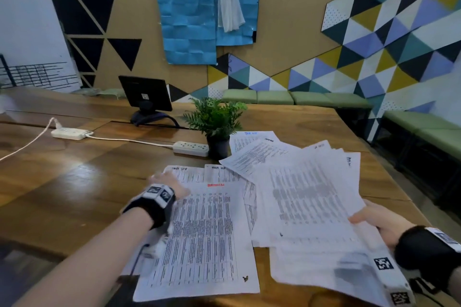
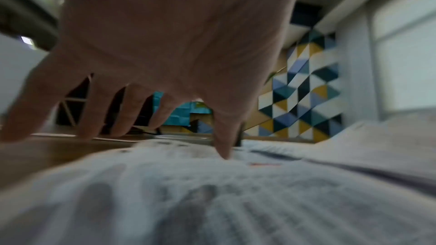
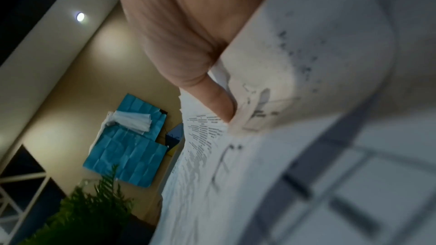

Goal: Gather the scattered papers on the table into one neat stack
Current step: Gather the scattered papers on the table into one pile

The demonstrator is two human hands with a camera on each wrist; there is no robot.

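On wooden table (image 1: 74, 182) (glossy): papers (image 1: 199, 232), plant (image 1: 217, 119).

Tan wall (image 1: 287, 20) with black triangles, crumpled blue paper sheets (image 1: 189, 17) pinned up. Right wall (image 1: 399, 40) in blue, yellow, teal, white triangles. Green cushioned benches (image 1: 294, 97) below. Ceiling spotlight (image 3: 80, 16) lit. Wooden tabletop (image 1: 74, 182).
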